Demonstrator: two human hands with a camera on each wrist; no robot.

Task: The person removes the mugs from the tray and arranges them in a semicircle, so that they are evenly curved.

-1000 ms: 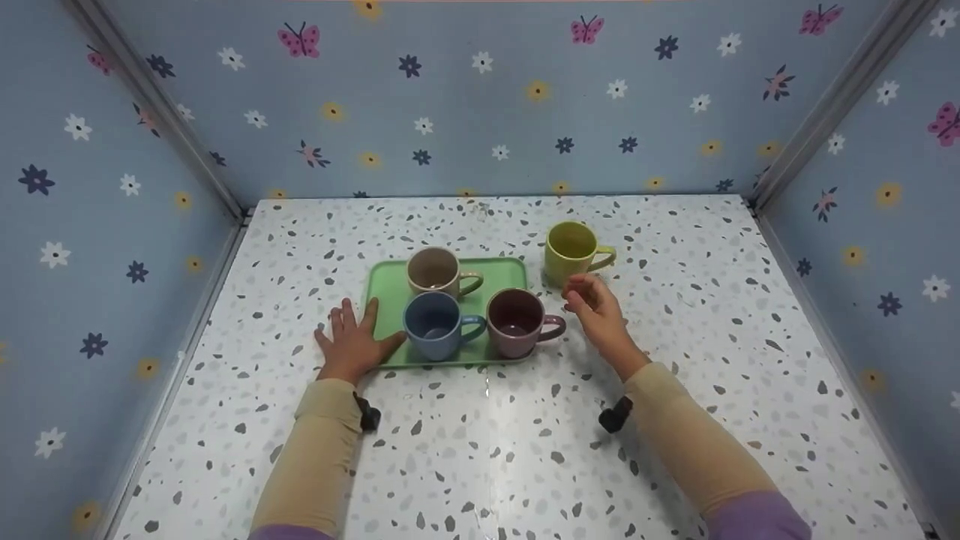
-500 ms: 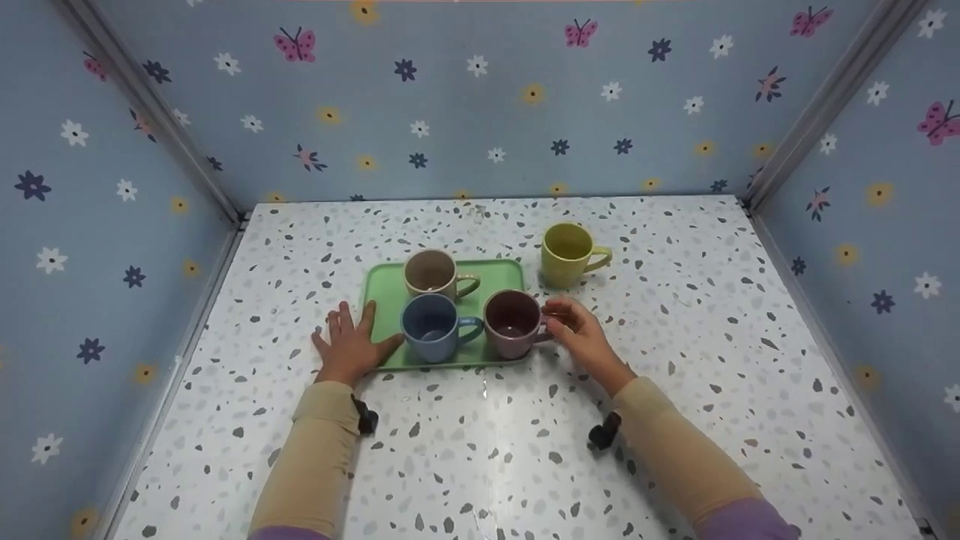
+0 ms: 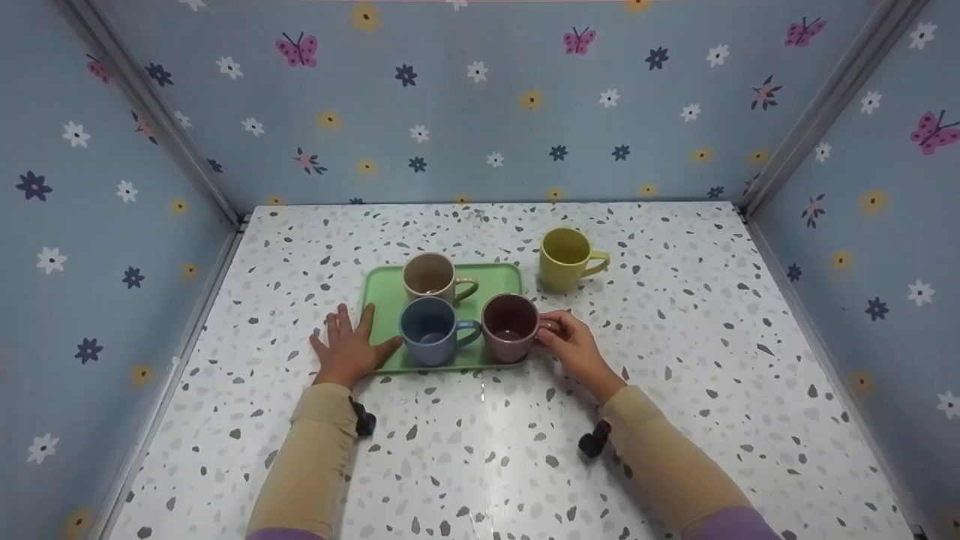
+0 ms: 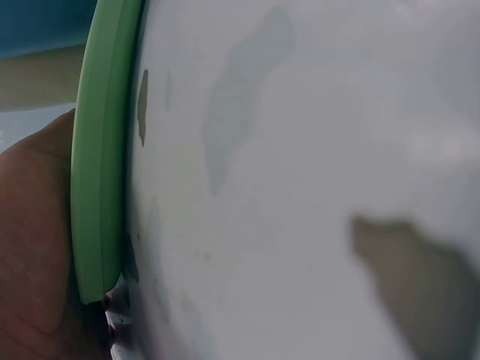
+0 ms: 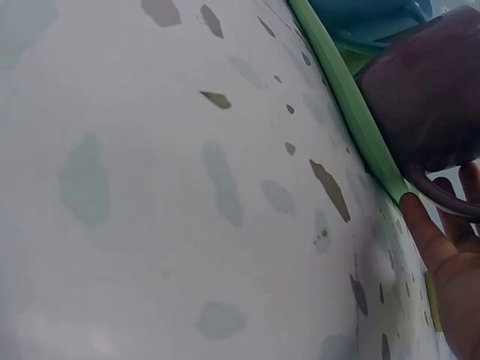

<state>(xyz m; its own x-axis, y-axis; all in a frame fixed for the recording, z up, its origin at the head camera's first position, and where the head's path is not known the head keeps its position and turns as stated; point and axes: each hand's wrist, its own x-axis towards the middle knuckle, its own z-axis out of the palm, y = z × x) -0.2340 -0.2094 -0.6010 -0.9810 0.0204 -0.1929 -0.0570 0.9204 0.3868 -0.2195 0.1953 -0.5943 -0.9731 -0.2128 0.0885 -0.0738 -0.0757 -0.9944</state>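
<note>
My left hand (image 3: 347, 349) lies spread on the table at the left end of a green tray (image 3: 385, 300), its thumb reaching over the front left corner. Three mugs stand upright on the tray: a beige mug (image 3: 429, 276) behind, a blue mug (image 3: 429, 331) in front, and a mauve mug (image 3: 510, 328) at the front right. At the mauve mug's handle is my right hand (image 3: 576, 347), finger and thumb on either side of it. In the right wrist view the thumb (image 5: 427, 236) points straight at the tray's corner; the other fingers are beyond the handle.
A yellow mug (image 3: 565, 260) stands on the speckled table (image 3: 660, 330) off the tray's back right corner, handle to the right. Flower-printed walls (image 3: 480, 97) enclose the back and both sides.
My right hand has moved from beside the yellow mug, forward and left to the mauve mug's handle. The left hand stays at the tray; the mugs keep their places.
</note>
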